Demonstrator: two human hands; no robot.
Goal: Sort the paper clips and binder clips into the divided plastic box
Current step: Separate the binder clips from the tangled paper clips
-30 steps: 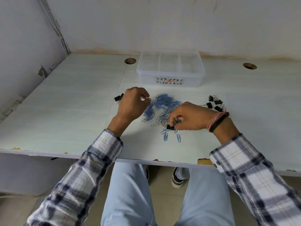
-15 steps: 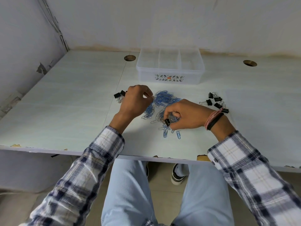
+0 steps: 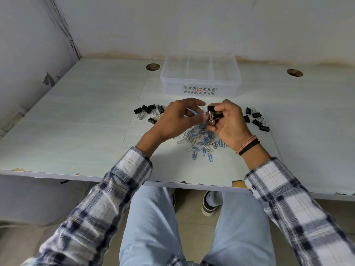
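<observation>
**Binder clip lifted clear of the pile, box still unfilled**

The right hand is closed around a black binder clip, pinched at fingertip level above the counter, its wire handles pointing down toward the palm. A second dark piece seems to sit in the same grip, though it is too small to tell what it is. The left hand hovers just beside it, fingers loosely curled with the forefinger stretched toward the clip; something blue and blurred lies under those fingers, and whether it is held cannot be told.

Below both hands lies the tangle of blue and silver paper clips. More binder clips sit in two loose groups on either side: one to the left, one to the right.

Beyond the hands, near the wall, stands the divided plastic box, and its three compartments look empty.

The step in hand appears to be picking binder clips out from among the paper clips. The next move probably calls for carrying the held clip forward over the near wall of the box and releasing it into one compartment, which then stays the binder-clip compartment.
</observation>
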